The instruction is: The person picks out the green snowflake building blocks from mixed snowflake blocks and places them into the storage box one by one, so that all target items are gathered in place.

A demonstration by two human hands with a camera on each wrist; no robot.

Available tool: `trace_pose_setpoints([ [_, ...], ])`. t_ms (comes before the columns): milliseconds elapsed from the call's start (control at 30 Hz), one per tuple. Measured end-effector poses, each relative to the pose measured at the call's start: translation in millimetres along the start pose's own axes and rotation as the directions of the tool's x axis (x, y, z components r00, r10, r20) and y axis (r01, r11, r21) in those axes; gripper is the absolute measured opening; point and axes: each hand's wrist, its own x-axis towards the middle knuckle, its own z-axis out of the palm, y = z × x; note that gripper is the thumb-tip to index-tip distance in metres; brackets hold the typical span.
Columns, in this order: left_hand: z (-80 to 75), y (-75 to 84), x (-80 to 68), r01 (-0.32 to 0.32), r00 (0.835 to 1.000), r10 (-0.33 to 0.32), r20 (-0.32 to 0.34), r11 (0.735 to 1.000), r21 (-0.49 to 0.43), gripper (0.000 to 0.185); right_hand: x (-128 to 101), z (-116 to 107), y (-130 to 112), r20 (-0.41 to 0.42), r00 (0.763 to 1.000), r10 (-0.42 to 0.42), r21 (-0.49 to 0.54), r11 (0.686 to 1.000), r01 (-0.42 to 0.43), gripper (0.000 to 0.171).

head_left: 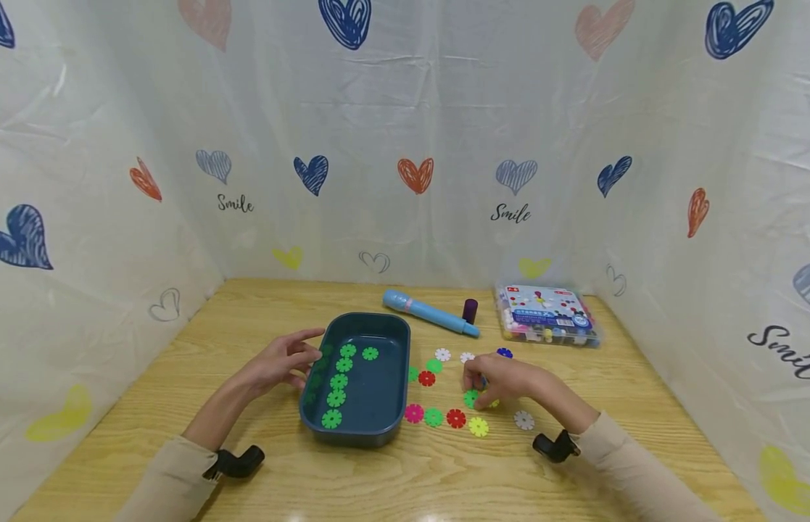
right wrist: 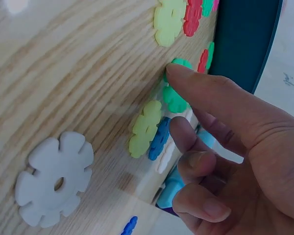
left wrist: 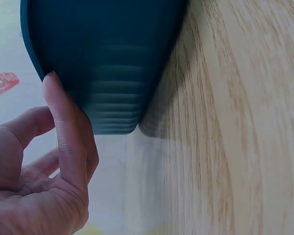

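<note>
I see the left hand [head_left: 280,362] with fingers apart, one fingertip touching the rim of the dark tray [head_left: 355,437], where six green discs [head_left: 336,399] lie. The right hand [head_left: 505,378] hangs loosely bent, one fingertip at a loose green piece [head_left: 470,399] right of the tray; I cannot tell whether they touch.

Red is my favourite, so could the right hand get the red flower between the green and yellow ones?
Probably yes: the right hand is close by, and nothing covers the red flower on the table. It may have to leave the green flower right by it first.
</note>
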Motion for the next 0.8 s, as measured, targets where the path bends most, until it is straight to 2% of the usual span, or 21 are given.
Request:
trace_pose_setpoints([
  [300, 0.7, 0.0, -0.5, -0.002, 1.000, 0.002, -0.001, 1.000, -0.006, 0.070, -8.7, 4.9, -5.5, -0.054, 0.998, 0.017, 0.037, 0.999, -0.015, 0.025],
  [500, -0.9, -0.8, -0.7, -0.004, 1.000, 0.005, 0.012, 1.000, -0.015, 0.070, -11.1, 8.5, -7.1, -0.108, 0.994, -0.001, -0.010, 1.000, 0.000, 0.023],
  [633, -0.8, -0.4, -0.7, -0.004, 1.000, 0.004, 0.014, 1.000, -0.016, 0.070, -12.0, 10.6, -5.5, -0.149, 0.988, -0.027, -0.027, 0.999, 0.024, 0.020],
  [800, 0.5, -0.1, -2.0, -0.003, 1.000, 0.003, 0.006, 1.000, -0.021, 0.070, -12.4, 12.0, -3.1, -0.198, 0.974, -0.106, -0.051, 0.994, 0.098, 0.014],
])
